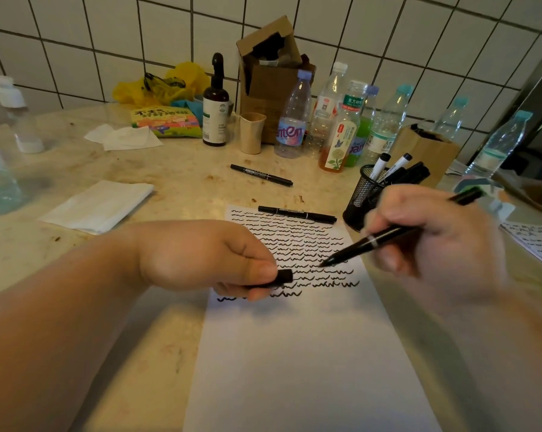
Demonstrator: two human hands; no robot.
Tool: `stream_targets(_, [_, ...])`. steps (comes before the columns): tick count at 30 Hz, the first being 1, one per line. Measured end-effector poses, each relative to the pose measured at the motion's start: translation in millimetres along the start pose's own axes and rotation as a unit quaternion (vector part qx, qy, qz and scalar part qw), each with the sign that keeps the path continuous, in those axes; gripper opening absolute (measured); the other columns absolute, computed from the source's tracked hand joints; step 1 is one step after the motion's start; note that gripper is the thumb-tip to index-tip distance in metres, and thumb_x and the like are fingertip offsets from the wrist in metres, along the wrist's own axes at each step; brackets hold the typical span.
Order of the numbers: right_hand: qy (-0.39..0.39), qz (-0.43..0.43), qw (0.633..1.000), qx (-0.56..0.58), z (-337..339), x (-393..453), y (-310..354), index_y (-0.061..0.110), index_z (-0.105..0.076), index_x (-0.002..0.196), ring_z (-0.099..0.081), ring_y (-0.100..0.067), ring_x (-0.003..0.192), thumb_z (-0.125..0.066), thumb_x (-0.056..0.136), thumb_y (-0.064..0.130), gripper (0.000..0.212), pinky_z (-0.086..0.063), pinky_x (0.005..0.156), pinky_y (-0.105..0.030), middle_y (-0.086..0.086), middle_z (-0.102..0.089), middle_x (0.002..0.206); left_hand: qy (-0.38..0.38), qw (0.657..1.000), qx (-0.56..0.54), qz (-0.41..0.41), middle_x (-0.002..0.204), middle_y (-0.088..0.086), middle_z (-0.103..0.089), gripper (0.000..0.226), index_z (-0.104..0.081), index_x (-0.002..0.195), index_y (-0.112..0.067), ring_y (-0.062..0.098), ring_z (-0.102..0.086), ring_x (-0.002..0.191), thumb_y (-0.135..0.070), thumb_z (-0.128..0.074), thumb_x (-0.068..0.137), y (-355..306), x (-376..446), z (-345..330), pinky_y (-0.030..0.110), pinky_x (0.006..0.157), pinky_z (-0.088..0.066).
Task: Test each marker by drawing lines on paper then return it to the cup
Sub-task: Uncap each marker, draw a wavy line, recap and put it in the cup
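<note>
A white sheet of paper (294, 353) lies in front of me, its upper half filled with black wavy lines. My right hand (434, 241) grips an uncapped black marker (385, 238), tip down just over the lines. My left hand (207, 254) rests on the paper's left edge and pinches the black cap (283, 277). A black mesh cup (361, 198) holding several markers stands behind my right hand. One capped marker (297, 214) lies across the paper's top edge. Another marker (261, 175) lies on the counter further back.
Several plastic bottles (293, 120), a beige cup (251, 132), a dark spray bottle (215, 104) and cardboard boxes (269, 63) line the tiled wall. Folded tissues (98, 207) lie at left. A second scribbled sheet (534, 241) sits at the right edge.
</note>
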State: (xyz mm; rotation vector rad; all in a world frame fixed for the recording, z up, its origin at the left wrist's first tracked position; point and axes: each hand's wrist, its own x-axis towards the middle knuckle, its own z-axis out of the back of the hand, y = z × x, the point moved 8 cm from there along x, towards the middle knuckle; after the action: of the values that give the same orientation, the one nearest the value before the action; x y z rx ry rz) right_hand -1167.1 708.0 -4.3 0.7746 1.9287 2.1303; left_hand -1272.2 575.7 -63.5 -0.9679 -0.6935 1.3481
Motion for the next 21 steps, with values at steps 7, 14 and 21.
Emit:
stream_targets(7, [-0.064,-0.101,0.991,-0.066,4,-18,-52,0.016,-0.073,0.07,-0.049,-0.016,0.046,-0.066,0.091,0.017,0.023,-0.036,0.042,-0.02,-0.008,-0.06,0.056,-0.274,0.936,0.196,0.103,0.071,-0.008,-0.061,0.025,-0.067,0.089,-0.032,0.008,-0.053,0.062,-0.048,-0.049,0.096,10,8,37,0.025,0.059,-0.043])
stream_targets(14, [-0.107,-0.162,0.98,-0.055,5,-32,-79,0.012,-0.069,0.063,-0.044,-0.019,0.045,-0.058,0.093,0.004,0.033,-0.03,0.045,-0.026,-0.011,-0.054,0.053,-0.215,0.904,0.336,0.152,0.081,-0.012,-0.064,0.029,-0.067,0.095,-0.033,0.004,-0.059,0.075,-0.052,-0.046,0.097,28,11,33,0.031,0.07,-0.053])
stream_targets(21, [-0.102,-0.156,0.978,-0.092,5,-31,-84,0.012,-0.067,0.066,-0.052,-0.021,0.049,-0.061,0.093,0.005,0.029,-0.039,0.05,-0.032,-0.015,-0.063,0.058,-0.218,0.899,0.353,0.142,0.079,-0.01,-0.066,0.034,-0.067,0.091,-0.033,0.006,-0.06,0.072,-0.059,-0.045,0.094,33,12,35,0.036,0.07,-0.055])
